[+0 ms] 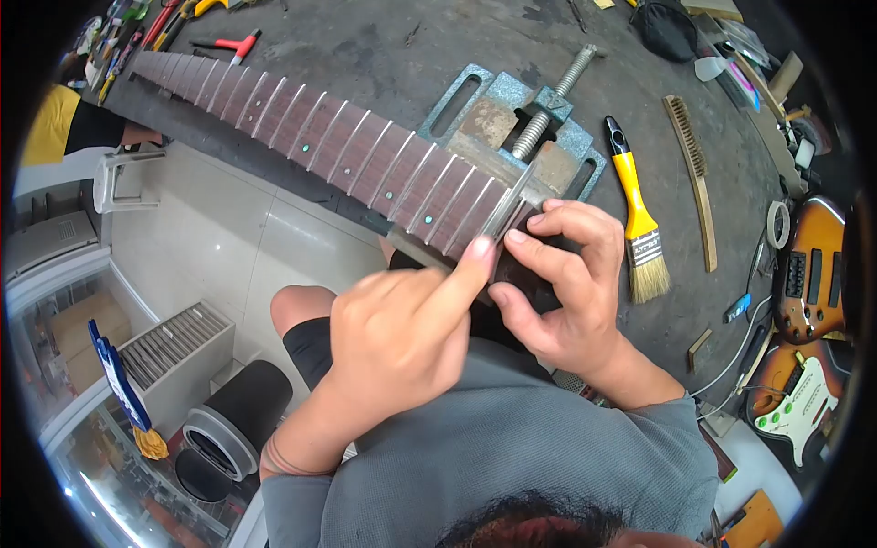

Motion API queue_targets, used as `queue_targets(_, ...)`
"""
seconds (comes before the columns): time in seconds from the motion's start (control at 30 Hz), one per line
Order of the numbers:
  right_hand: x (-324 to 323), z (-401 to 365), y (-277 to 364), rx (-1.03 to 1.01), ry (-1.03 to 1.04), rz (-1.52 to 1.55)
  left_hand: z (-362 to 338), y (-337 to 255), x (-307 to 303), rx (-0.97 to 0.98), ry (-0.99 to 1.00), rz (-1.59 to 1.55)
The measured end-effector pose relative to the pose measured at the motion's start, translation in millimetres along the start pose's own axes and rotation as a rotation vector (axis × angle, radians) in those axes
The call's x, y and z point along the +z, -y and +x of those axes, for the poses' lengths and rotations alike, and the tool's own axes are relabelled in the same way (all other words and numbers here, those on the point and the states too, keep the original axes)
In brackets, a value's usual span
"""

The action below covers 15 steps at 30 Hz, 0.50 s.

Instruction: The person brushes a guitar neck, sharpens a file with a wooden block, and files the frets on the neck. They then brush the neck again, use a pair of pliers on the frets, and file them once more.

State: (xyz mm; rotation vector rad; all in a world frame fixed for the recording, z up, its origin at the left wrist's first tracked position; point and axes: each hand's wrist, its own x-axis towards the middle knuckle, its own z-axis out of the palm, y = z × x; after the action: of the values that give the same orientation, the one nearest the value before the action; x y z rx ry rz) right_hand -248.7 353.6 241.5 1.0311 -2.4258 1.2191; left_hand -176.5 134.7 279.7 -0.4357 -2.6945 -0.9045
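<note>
A fretted guitar neck [365, 151] with a dark board and small green dots lies diagonally, its wide end nearest my hands. A thin metal strip [518, 196] runs across that end. My left hand [393, 324] is slightly blurred, its index fingertip pressed at the strip's lower end and its other fingers curled; what they hold, if anything, is hidden. From the right, my right hand [571, 283] has its fingertips at the strip and its thumb lower down, by the neck's dark end. Behind the strip is a blue-grey vise [553, 105] with a threaded screw.
Right of the vise lie a yellow-handled paintbrush [639, 219] and a wooden wire brush [692, 173]. A red-handled tool [242, 46] lies beyond the neck. Two guitar bodies [813, 274] are at far right. Another person's arm [96, 126] shows at left. A black bin [239, 416] stands below.
</note>
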Motion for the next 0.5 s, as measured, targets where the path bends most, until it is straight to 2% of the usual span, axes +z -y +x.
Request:
queue_targets(0.1,-9.9,3.1,-1.7,-0.004,0.023,0.028,-68.8,-1.8,-12.8,0.000,-0.023,-0.008)
queue_targets(0.13,-14.4,0.8,-5.3,0.015,-0.036,-0.056,-91.6,-5.8,-21.1,-0.021,-0.013,-0.027)
queue_targets(0.23,-35.3,8.7,-15.7,0.149,-0.162,-0.453,-138.4,-6.9,-16.0,-0.082,-0.211,-0.173)
queue_targets(0.3,-48.4,1.5,-18.6,0.290,-0.061,-0.783,-149.7,-4.2,-12.8,-0.215,-0.304,-0.249)
queue_targets(0.37,-60.2,-14.6,-27.2,0.455,0.088,-0.812,-158.4,1.0,-8.7,-0.329,-0.382,-0.352)
queue_targets(0.43,-62.9,-16.6,-22.8,0.541,0.135,-0.793,-168.3,6.9,-2.2,-0.430,-0.447,-0.482)
queue_targets(0.5,-69.9,-15.0,-21.9,0.581,0.145,-0.765,-177.4,12.4,3.0,-0.440,-0.489,-0.564)
